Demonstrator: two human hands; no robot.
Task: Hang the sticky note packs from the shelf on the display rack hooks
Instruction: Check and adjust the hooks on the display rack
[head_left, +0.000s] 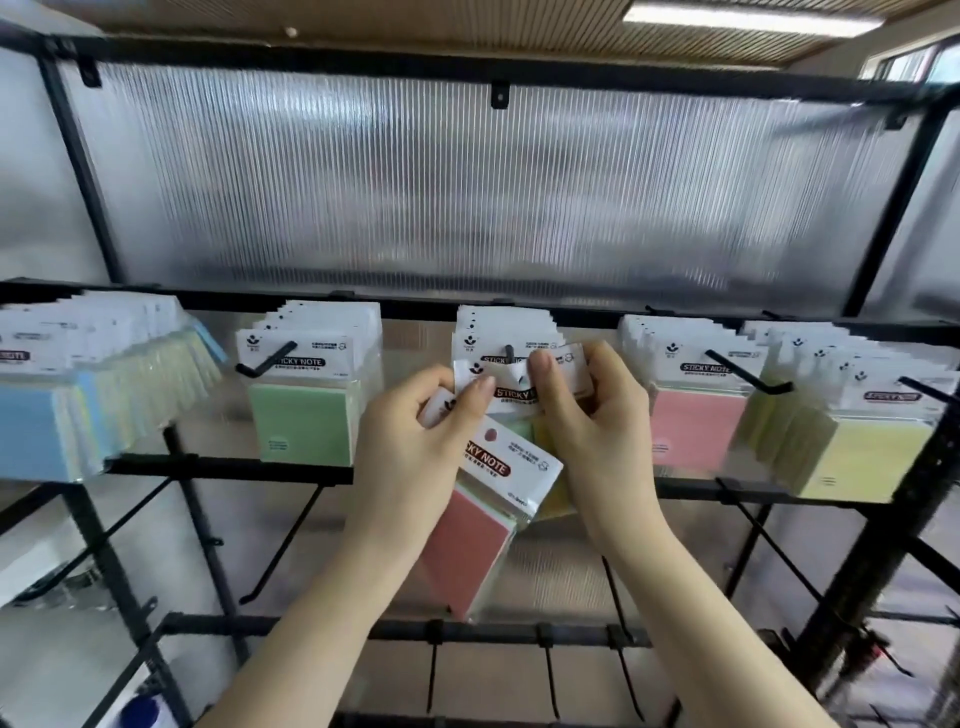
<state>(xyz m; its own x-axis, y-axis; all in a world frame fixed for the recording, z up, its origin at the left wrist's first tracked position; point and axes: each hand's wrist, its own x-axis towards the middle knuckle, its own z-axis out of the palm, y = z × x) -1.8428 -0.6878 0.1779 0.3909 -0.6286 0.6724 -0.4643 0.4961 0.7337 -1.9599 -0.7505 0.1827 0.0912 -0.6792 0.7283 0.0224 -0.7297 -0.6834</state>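
Observation:
My left hand (415, 441) grips a stack of sticky note packs with a red pack (467, 535) in front, tilted, its white header up. Its thumb also presses the header of another pack (506, 387) at the middle hook (510, 356). My right hand (587, 415) pinches that same white header, thumb on its front, right at the black hook's tip. A yellow pack body (553, 499) shows behind my right palm. More packs hang further back on this hook.
Along the same black bar hang blue packs (47, 426) far left, green packs (306, 415), pink packs (696, 426) and yellow packs (862, 457) at the right. Bare black hooks (291, 540) jut out from the lower bars. A ribbed translucent panel backs the rack.

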